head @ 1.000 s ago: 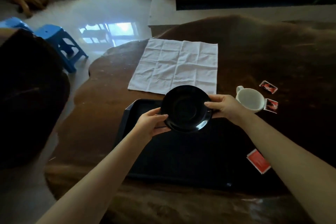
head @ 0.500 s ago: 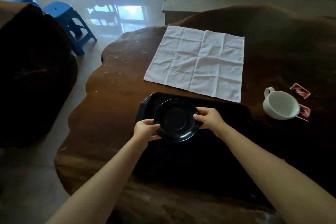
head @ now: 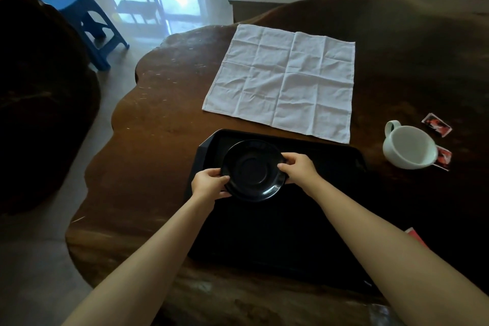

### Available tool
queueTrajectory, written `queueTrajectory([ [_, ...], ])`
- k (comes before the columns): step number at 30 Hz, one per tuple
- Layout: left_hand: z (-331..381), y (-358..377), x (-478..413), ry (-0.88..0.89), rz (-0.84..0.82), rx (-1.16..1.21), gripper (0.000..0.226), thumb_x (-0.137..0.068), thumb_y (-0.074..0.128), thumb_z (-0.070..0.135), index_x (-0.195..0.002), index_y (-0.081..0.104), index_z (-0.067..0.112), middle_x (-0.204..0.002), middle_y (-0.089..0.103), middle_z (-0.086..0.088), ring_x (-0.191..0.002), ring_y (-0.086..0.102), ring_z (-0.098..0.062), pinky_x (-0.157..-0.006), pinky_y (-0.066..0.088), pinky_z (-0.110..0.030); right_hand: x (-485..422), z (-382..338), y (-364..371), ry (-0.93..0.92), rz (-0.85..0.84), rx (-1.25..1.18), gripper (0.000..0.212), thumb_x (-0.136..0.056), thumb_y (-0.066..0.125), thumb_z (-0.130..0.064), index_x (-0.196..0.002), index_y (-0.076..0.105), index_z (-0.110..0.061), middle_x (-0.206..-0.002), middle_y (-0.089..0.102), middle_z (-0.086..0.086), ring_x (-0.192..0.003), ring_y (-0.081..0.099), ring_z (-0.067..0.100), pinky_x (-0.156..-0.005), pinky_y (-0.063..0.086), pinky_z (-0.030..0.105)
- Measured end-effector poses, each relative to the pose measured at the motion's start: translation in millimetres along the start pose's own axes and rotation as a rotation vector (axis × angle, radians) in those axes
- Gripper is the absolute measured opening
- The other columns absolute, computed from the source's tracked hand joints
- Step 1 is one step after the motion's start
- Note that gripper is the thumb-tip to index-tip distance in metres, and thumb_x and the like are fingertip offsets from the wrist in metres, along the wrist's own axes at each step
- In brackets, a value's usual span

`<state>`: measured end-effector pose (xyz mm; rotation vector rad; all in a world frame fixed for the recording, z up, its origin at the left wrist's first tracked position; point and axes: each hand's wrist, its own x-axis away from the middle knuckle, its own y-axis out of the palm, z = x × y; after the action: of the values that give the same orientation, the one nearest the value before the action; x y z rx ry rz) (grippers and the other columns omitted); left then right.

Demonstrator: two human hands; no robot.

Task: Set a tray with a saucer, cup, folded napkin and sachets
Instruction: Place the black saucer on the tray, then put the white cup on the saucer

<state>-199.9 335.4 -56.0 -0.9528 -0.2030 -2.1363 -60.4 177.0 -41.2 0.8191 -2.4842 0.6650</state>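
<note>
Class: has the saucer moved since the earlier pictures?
Yes. The saucer has shifted left and nearer, from the tray's far rim into its far-left corner.

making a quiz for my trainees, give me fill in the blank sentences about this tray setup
The left hand and right hand hold a black ____ by its rim over the black tray.
The white napkin has not yet been ____.
The white cup sits on the wooden table, to the ____ of the tray.
Close by the cup lie ____ sachets.
Missing words: saucer; folded; right; two.
</note>
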Motion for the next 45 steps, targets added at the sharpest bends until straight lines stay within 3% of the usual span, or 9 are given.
queueTrajectory([
  [8,1,1,-4,0.012,0.030,-0.044,0.034,-0.082,0.063,-0.003,-0.115,0.061,0.000,-0.107,0.066,-0.019,-0.083,0.068,-0.028,-0.064,0.059,-0.037,-4,-3,2,-0.016,0.036,0.130,0.039,-0.084,0.051,0.008,-0.117,0.063,-0.008,-0.078,0.060,0.003,-0.085,0.064,0.028,-0.076,0.058,0.043],
  [12,3,1,-4,0.000,0.037,-0.089,0.035,-0.081,0.064,-0.003,-0.115,0.059,0.000,-0.106,0.065,-0.021,-0.081,0.067,-0.027,-0.057,0.058,-0.035,-6,-5,2,-0.042,0.047,0.272,0.038,-0.082,0.050,0.006,-0.111,0.067,-0.012,-0.080,0.062,0.004,-0.078,0.065,0.026,-0.065,0.059,0.036],
  [15,7,2,-3,-0.015,0.036,-0.159,0.039,-0.080,0.066,0.000,-0.118,0.056,-0.001,-0.108,0.063,-0.023,-0.082,0.065,-0.027,-0.059,0.059,-0.036,-7,-8,1,-0.067,0.052,0.394,0.032,-0.082,0.051,-0.001,-0.107,0.067,-0.012,-0.072,0.057,-0.003,-0.083,0.064,0.030,-0.075,0.057,0.047],
  [17,13,0,4,0.004,0.028,-0.281,0.042,-0.082,0.065,0.006,-0.122,0.053,0.002,-0.112,0.062,-0.022,-0.085,0.066,-0.028,-0.069,0.059,-0.040,-5,-11,-2,-0.051,0.015,0.434,0.035,-0.085,0.054,-0.007,-0.119,0.061,-0.010,-0.083,0.058,-0.001,-0.094,0.062,0.031,-0.083,0.055,0.049],
  [19,24,-4,13,0.088,0.053,-0.512,0.042,-0.085,0.061,0.016,-0.125,0.051,0.006,-0.112,0.061,-0.014,-0.087,0.066,-0.026,-0.078,0.058,-0.041,-4,-15,-9,-0.038,-0.032,0.501,0.048,-0.087,0.058,-0.016,-0.133,0.048,-0.008,-0.113,0.060,0.010,-0.108,0.058,0.030,-0.091,0.052,0.043],
  [23,58,-5,36,0.350,0.080,-0.859,0.048,-0.088,0.053,0.025,-0.133,0.045,0.013,-0.125,0.059,-0.008,-0.112,0.057,-0.024,-0.083,0.044,-0.029,4,-26,-35,-0.028,-0.111,0.672,0.064,-0.086,0.062,-0.023,-0.142,0.034,-0.007,-0.140,0.046,0.015,-0.124,0.048,0.029,-0.098,0.044,0.035],
  [30,104,45,81,0.408,-0.566,-1.293,0.057,-0.092,0.047,0.044,-0.144,0.031,0.025,-0.148,0.040,-0.002,-0.134,0.040,-0.020,-0.111,0.031,-0.031,43,-38,-106,0.087,-0.245,0.983,0.074,-0.087,0.061,-0.035,-0.147,0.022,-0.013,-0.152,0.029,0.011,-0.136,0.035,0.030,-0.107,0.036,0.038],
  [33,112,81,100,0.457,-0.639,-1.455,0.058,-0.092,0.043,0.047,-0.145,0.030,0.025,-0.149,0.039,-0.001,-0.135,0.038,-0.020,-0.111,0.028,-0.030,66,-32,-144,0.136,-0.249,1.017,0.075,-0.087,0.060,-0.040,-0.147,0.021,-0.015,-0.152,0.028,0.009,-0.136,0.035,0.029,-0.107,0.036,0.038],
  [45,107,231,137,0.589,-0.837,-1.687,0.061,-0.093,0.044,0.045,-0.146,0.026,0.021,-0.153,0.031,-0.003,-0.140,0.030,-0.020,-0.114,0.026,-0.034,109,48,-259,0.238,-0.044,1.027,0.064,-0.087,0.057,-0.041,-0.141,0.034,-0.014,-0.142,0.038,0.012,-0.133,0.031,0.033,-0.105,0.038,0.044],
])
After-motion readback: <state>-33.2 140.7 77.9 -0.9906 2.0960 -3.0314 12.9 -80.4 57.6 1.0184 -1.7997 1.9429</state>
